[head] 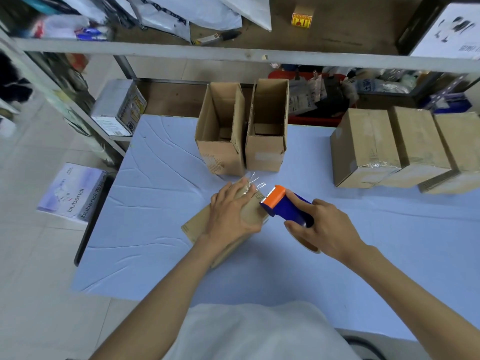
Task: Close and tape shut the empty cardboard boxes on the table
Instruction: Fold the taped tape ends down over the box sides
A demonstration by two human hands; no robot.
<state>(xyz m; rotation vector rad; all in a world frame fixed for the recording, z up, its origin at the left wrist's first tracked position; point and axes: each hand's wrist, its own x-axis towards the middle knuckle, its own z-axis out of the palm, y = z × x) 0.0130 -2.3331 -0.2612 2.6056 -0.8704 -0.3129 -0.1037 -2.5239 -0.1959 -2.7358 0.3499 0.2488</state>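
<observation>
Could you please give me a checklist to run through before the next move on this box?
1. Box held shut: ok, the left hand presses flat on its top.
2. Tape dispenser in hand: ok, the right hand grips it, orange end at the box.
3. Seam fully taped: cannot tell, the left hand covers it.
4. Tape cut free: cannot tell; a shiny tape strand shows at the far edge.
5. All boxes closed: not ok, two open boxes stand behind.

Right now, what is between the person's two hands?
A blue and orange tape dispenser, held by the right hand, beside the left hand; head view.
</observation>
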